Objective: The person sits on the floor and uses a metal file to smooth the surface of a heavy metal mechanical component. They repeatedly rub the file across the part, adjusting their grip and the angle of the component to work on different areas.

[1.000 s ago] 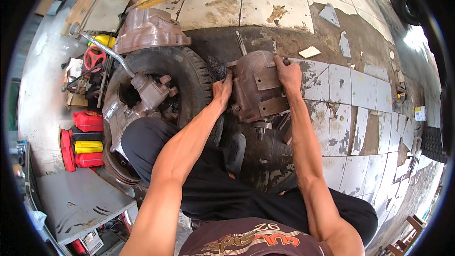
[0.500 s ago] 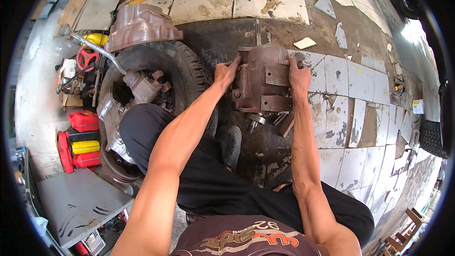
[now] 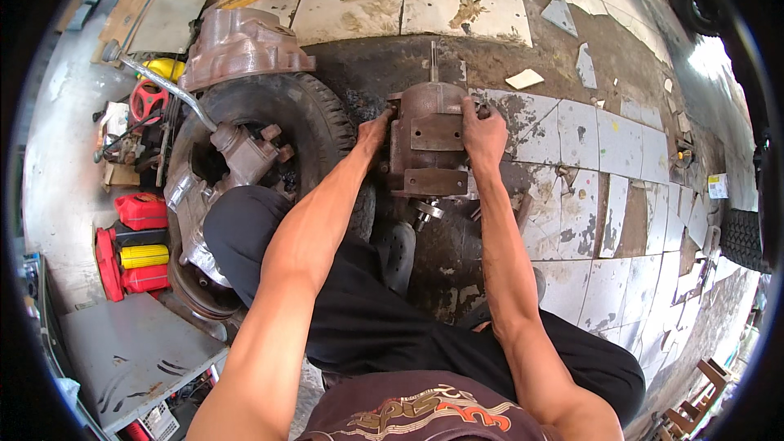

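Looks like both arms pushed the rusty gearbox housing further out on the floor, left hand and right hand clamped on its sides, mid-reposition, steady footing needed.

Bare cracked tile floor lies open right of the rusty brown metal gearbox housing; a black rubber tyre crowds its left.

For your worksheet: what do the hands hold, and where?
Both grip the rusty gearbox: left hand on its left side, right hand on its right.
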A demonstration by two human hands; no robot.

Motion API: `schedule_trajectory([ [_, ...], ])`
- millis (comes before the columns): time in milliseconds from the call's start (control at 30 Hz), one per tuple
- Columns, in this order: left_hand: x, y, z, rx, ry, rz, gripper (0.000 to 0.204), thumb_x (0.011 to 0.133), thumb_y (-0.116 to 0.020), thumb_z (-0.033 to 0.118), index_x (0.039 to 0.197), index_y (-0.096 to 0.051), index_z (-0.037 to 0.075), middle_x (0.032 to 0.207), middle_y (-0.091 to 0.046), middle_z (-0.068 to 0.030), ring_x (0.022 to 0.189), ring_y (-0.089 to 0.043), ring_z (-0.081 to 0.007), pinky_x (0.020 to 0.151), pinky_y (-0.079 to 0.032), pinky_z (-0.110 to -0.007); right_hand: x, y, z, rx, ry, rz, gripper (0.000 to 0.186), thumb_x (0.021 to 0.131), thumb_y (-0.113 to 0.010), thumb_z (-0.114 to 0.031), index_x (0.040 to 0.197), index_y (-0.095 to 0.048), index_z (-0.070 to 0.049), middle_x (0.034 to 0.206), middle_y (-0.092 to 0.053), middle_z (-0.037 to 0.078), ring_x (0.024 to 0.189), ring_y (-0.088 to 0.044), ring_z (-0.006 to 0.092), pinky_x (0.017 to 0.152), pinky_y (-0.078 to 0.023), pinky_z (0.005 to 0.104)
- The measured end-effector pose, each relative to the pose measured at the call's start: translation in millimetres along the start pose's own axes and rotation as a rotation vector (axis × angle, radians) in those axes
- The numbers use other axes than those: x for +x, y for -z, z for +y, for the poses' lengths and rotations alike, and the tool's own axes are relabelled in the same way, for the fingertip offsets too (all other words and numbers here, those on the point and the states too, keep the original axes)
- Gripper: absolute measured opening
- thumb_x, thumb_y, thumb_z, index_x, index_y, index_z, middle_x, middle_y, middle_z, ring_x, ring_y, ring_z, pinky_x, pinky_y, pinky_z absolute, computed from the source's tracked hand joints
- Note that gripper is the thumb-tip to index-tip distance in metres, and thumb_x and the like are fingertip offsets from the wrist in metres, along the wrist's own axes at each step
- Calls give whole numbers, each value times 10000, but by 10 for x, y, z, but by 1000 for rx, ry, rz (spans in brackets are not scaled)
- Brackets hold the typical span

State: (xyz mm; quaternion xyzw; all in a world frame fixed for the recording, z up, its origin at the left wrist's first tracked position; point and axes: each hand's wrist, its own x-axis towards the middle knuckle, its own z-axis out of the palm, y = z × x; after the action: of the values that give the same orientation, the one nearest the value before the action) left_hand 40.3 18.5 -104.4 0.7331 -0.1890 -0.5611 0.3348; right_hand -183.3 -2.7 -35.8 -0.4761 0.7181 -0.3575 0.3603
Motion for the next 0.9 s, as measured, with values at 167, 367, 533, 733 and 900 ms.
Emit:
schedule_trajectory([
  [167, -16, -101, 77, 24, 50, -9, 707, 878, -635, 548, 1286, -644, -30, 1278, -660, -173, 1115, -657, -302, 958, -500, -418, 135, -19, 181, 32, 64, 77, 585, 858, -699, -498, 948, -695, 81, 816, -708, 220, 779, -678, 342, 781, -512, 425],
  [367, 200, -7, -42, -43, 80, 31, 747, 826, -692, 584, 1219, -674, -50, 1213, -677, -197, 1068, -661, -329, 916, -510, -443, 123, -31, -12, 67, -35, -9, 529, 853, -703, -416, 1003, -697, 92, 945, -717, 286, 961, -699, 435, 873, -513, 457],
  [533, 182, -115, -72, -305, 111, -35, 731, 881, -681, 544, 1315, -599, -38, 1302, -624, -194, 1159, -620, -339, 969, -494, -468, 343, -23, -173, -27, 46, -47, 538, 832, -708, -434, 955, -713, 90, 895, -715, 291, 923, -705, 440, 838, -520, 468],
  [733, -135, -395, -142, -460, 88, -68, 752, 956, -630, 512, 1421, -475, -58, 1470, -492, -211, 1325, -506, -353, 1118, -394, -481, 542, 98, -164, -57, 121, -105, 552, 833, -698, -460, 910, -714, 86, 817, -710, 282, 881, -711, 432, 813, -526, 462],
  [900, -78, -412, -206, -474, 94, -86, 776, 951, -631, 526, 1433, -462, -59, 1482, -482, -203, 1342, -491, -348, 1121, -383, -479, 703, 64, -148, -101, 174, -148, 611, 830, -709, -499, 980, -699, 93, 902, -717, 289, 912, -707, 425, 834, -530, 452],
])
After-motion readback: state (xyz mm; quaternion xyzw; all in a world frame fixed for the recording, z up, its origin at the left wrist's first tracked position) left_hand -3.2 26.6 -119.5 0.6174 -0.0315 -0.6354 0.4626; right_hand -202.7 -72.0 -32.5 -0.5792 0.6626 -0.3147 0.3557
